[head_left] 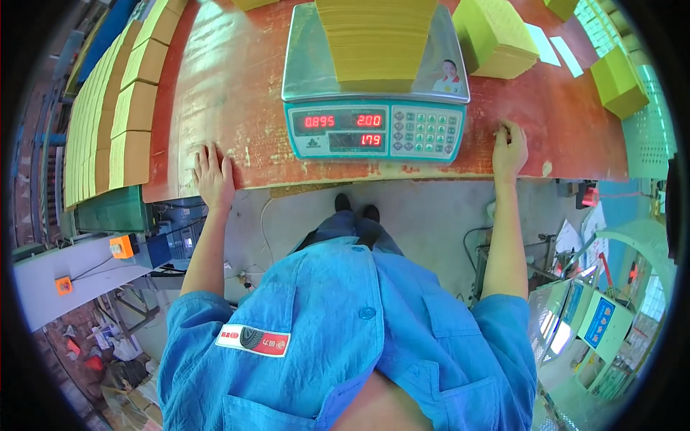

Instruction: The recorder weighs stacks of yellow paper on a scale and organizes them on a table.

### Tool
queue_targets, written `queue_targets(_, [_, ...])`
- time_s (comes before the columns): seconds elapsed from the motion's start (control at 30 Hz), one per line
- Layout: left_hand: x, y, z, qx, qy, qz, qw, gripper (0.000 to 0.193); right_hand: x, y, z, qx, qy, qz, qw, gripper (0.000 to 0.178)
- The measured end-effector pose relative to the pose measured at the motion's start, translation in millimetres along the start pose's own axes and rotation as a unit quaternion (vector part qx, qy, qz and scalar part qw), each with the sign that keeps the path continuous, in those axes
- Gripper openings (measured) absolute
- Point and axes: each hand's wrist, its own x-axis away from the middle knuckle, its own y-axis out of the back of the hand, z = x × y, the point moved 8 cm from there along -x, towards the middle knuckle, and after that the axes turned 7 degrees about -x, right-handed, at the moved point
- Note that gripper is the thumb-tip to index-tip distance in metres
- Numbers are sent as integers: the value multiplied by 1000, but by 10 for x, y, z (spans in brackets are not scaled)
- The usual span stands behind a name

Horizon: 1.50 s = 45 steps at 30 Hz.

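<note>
Head view: yellow stack (377, 47) stands on scale (374, 147), apart from all fingers. Left hand (214, 178), fingers slightly spread, left of scale; right hand (511, 153), fingers curled, contents undeterminable, right of scale.

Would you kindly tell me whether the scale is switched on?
On: red digits glow on the front of the scale.

A thick stack of yellow sheets (377, 42) rests on the silver platform (309, 65) of a teal electronic scale (428, 135), its display (336, 131) lit in red, set near the front edge of a scuffed red tabletop (244, 100).
</note>
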Motion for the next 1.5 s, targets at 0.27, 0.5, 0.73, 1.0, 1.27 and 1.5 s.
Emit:
queue_targets(0.27, [-86, -88, 53, 12, 7, 21, 1000, 57, -37, -22, 34, 36, 34, -22, 999, 19])
queue_targets(0.5, [-621, 257, -46, 393, 78, 88, 912, 62, -111, 73, 369, -183, -59, -39, 980, 17])
queue_targets(0.73, [-1939, 1769, -1885, 751, -39, 207, 625, 64, -1316, -795, 2213, -404, 81, 48, 910, 45])
queue_targets(1.0, [-2193, 2086, -3047, 669, -50, 445, 593, 53, -1057, -1566, 2311, -446, -19, 245, 861, 51])
queue_targets(1.27, [-1815, 2221, -2793, 680, -47, 525, 510, 50, 222, -656, 1879, -381, -122, 119, 909, 30])
queue_targets(1.5, [-1875, 2001, -2632, 692, -39, 472, 545, 52, 745, -1117, 1746, -457, -253, 160, 838, 36])
